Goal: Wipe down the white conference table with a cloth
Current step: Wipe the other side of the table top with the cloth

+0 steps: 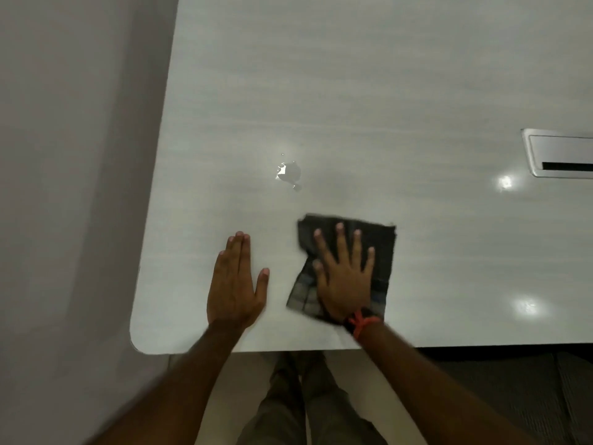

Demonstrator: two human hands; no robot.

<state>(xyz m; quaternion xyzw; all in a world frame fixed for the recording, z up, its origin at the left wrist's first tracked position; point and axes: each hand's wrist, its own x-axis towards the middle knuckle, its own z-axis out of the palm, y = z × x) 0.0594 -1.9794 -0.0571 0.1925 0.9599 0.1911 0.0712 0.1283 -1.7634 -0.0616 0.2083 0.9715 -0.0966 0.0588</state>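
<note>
Both hands lie flat on the white conference table, close to its near edge. The left hand rests palm down on the bare surface, four fingers straight and pressed together, thumb held out to the side; it holds nothing. It sits a little way in from the rounded near-left corner. Just beside it, to the right, the right hand presses down on a dark cloth, palm flat and fingers spread wide, fingertips pointing to the far side. The cloth lies flat under that hand, roughly square, its far and right edges showing past the fingers and a faintly checked corner poking out by the thumb. An orange thread wristband is tied round the right wrist, just inside the near edge.

Farther in from the near edge, beyond the gap between the hands, a small puddle of clear liquid glistens on the tabletop, apart from the cloth, with tiny droplets just beside it. Off to the right, a metal cable hatch with a dark slot is set into the surface, cut off by the side of the view. Two bright reflections shine on the glossy top on that side, one near the hatch, one closer to the near edge. Below the near edge the person's trousers show, with pale floor along the table's left edge and dark carpet to the right.
</note>
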